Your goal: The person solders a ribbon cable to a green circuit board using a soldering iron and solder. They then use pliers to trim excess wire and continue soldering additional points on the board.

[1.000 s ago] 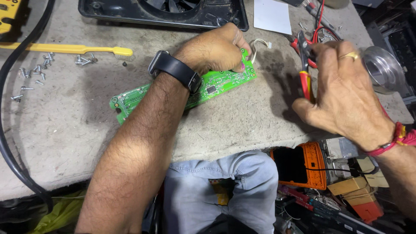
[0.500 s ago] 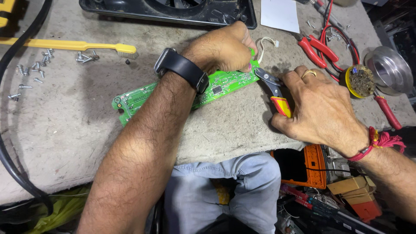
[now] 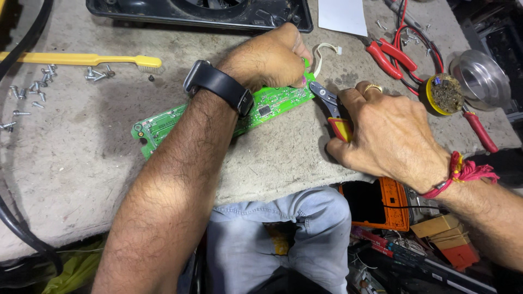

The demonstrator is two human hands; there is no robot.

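The left hand (image 3: 269, 57) pins the green circuit board (image 3: 218, 117) flat on the bench (image 3: 81, 158), fingers closed on its end, while the right hand (image 3: 389, 133) grips small cutters (image 3: 329, 106), tips at the board's edge, so the cut likely calls for careful aim.

circuit board (image 3: 163, 122) flat on bench (image 3: 81, 158), under left hand (image 3: 269, 57) | pliers (image 3: 329, 103) in right hand (image 3: 389, 133), tips at board's right end | toothbrush (image 3: 81, 59), screws (image 3: 32, 90) far left | solder tin (image 3: 445, 93) right

One green circuit board (image 3: 163, 123), one yellow toothbrush (image 3: 81, 59), two pliers (image 3: 333, 106) (image 3: 388, 54), one white paper (image 3: 342, 16).
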